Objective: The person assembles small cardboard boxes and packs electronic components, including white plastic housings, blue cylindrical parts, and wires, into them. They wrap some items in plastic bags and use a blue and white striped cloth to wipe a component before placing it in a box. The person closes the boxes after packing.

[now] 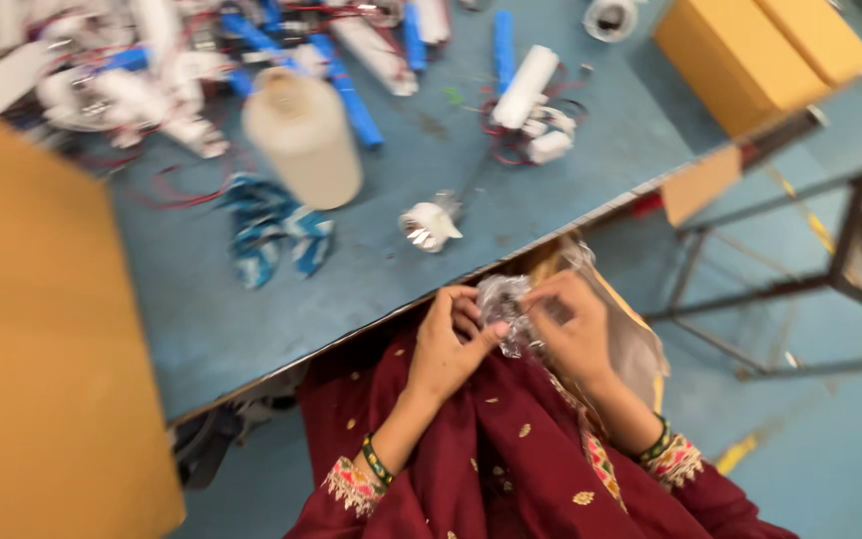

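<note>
Hands meet over a lap draped in dark red cloth [511,449], just below the near edge of a blue surface [401,269]. The left hand [448,344] and the right hand [573,334] both grip a small crumpled clear plastic bag [504,309], fingers closed on it from either side; its contents are too blurred to tell. Each wrist wears a green bangle above an embroidered cuff. On the surface, a small white finned part [429,226] lies nearest the hands, close to the edge. Farther back stands a pale beige bottle [303,135], with a bundle of blue-and-white strips [271,235] lying just in front of it. White and blue tubes with red wires [526,100] lie scattered across the far side. A cardboard box [760,55] sits at the surface's far right corner, and a metal frame [800,279] stands on the floor to the right.
</note>
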Demonstrator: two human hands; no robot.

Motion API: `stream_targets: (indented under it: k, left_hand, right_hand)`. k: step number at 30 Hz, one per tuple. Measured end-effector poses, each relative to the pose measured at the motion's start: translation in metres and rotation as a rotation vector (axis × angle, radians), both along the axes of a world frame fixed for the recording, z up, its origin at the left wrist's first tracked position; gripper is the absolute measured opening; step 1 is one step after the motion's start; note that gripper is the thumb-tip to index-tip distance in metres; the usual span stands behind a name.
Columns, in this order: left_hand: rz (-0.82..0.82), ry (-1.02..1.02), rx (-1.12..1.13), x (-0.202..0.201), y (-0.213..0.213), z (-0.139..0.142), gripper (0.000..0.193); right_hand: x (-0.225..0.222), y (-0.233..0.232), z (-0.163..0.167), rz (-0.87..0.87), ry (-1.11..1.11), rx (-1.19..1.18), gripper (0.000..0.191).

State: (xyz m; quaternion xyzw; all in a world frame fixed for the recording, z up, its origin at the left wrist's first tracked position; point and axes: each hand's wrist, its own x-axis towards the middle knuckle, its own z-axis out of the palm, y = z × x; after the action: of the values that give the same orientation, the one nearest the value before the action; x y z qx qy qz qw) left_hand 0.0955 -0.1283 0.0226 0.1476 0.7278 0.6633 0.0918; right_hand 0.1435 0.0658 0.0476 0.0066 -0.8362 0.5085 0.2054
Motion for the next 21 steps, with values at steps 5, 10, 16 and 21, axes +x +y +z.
stream_targets:
  k: [5, 10, 16, 21]
  left_hand:
    - [0.119, -0.268, 0.230, 0.009, -0.065, 0.000, 0.019]
    - [0.399, -0.040, 0.185, 0.003, -0.124, 0.013, 0.019]
    - [0.746, 0.419, -0.105, -0.017, -0.149, 0.075, 0.024]
    - [0.571, 0.753, -0.423, -0.050, -0.126, 0.079, 0.014]
  right_hand:
    - [-0.024, -0.052, 0.023, 0.536, -0.084, -0.173, 0.026]
    - [-0.103, -0.022, 0.028, 0.208, 0.107, 0.400, 0.037]
    - [-0.180, -0.011, 0.016, 0.506, -0.028, 0.855, 0.067]
    - [-0.181, -0.010, 0.015, 0.518, -0.007, 0.737, 0.062]
